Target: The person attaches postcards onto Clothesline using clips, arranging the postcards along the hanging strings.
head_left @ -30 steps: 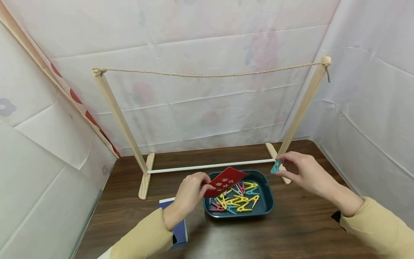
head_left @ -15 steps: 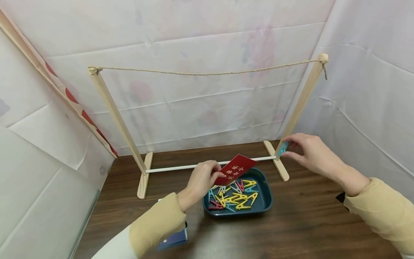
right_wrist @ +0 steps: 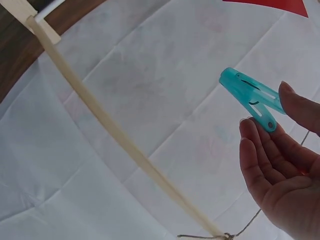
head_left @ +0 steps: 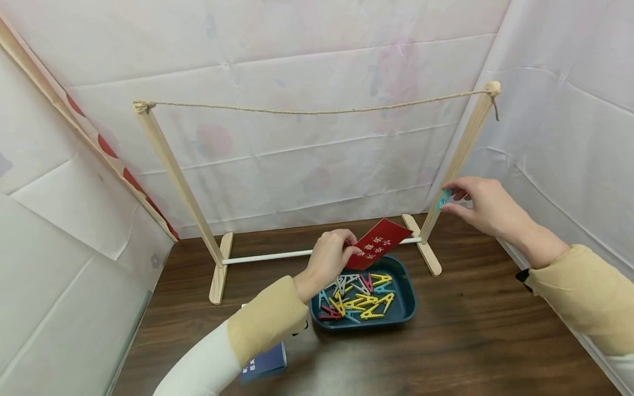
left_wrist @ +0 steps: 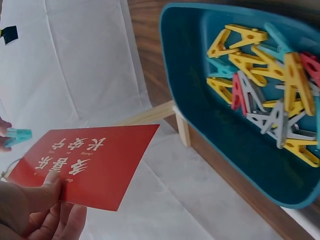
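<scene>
My left hand (head_left: 329, 257) pinches a red card (head_left: 378, 242) with pale printed characters, between thumb and fingers at one end. The card hangs tilted over the far side of a dark teal tray (head_left: 407, 308). In the left wrist view the characters on the red card (left_wrist: 95, 170) face up. My right hand (head_left: 495, 212) pinches a light blue clothespin (head_left: 443, 199) close to the right wooden post (head_left: 468, 140). In the right wrist view the clothespin (right_wrist: 250, 95) is held by its handle ends, its nose pointing away from the fingers.
A twine line (head_left: 307, 113) spans the wooden stand between the left post (head_left: 173, 170) and the right one. A white rod (head_left: 269, 257) joins the feet. Several clothespins (head_left: 364, 301) in yellow, red, grey and blue lie in the tray. A blue booklet (head_left: 264, 363) lies front left.
Both hands have risen. The left hand carries the red card up and to the right, and the right hand lifts the light blue clothespin up along the right post.
</scene>
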`<state>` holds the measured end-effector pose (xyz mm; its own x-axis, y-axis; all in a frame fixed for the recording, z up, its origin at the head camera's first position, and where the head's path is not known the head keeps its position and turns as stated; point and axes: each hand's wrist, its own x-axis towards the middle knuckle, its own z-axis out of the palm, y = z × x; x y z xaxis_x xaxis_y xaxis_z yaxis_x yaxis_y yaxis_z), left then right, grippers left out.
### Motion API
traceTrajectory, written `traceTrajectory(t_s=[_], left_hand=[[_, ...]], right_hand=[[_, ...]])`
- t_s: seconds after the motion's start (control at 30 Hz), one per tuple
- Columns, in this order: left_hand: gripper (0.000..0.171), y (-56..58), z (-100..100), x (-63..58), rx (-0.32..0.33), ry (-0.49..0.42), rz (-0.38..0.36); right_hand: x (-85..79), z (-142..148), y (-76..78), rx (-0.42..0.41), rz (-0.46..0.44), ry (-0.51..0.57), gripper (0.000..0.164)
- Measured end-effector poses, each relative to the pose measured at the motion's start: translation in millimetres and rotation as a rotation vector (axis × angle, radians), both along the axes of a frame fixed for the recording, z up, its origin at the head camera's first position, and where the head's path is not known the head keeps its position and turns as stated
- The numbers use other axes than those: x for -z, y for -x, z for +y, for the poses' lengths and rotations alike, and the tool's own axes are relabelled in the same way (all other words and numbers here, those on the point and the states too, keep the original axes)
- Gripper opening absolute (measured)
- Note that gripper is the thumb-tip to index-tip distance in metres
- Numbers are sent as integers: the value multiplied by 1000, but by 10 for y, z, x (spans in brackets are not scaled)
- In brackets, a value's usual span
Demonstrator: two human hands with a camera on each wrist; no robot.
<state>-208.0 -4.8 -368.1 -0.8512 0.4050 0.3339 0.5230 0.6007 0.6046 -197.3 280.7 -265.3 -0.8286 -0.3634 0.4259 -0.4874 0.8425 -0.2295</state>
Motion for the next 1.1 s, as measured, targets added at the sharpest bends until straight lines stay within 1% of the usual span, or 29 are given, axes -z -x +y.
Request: traceTrajectory(t_s=[0.13,0.4,0.6,0.73,0.97,1.1], left_hand=[[10,69,103,-30,0,-3,-5],[10,182,253,-73,4,-35,22],[11,253,350,-144,5,-38,41],[11,301,415,-210,-10,-49,17],[12,355,511,-314,-27,-58,-26],[12,383,551,-363,-43,-65,-43]], right_hand=[[-54,24,69,29,-8,9,29],[-165,46,176,52,14,14,30],[-273,59,245,91,22,-3,30],[-347,72,283,117,15,1,30],[-486,86,348,115,86,1,30],[-547,70,371,111,98,0,31]])
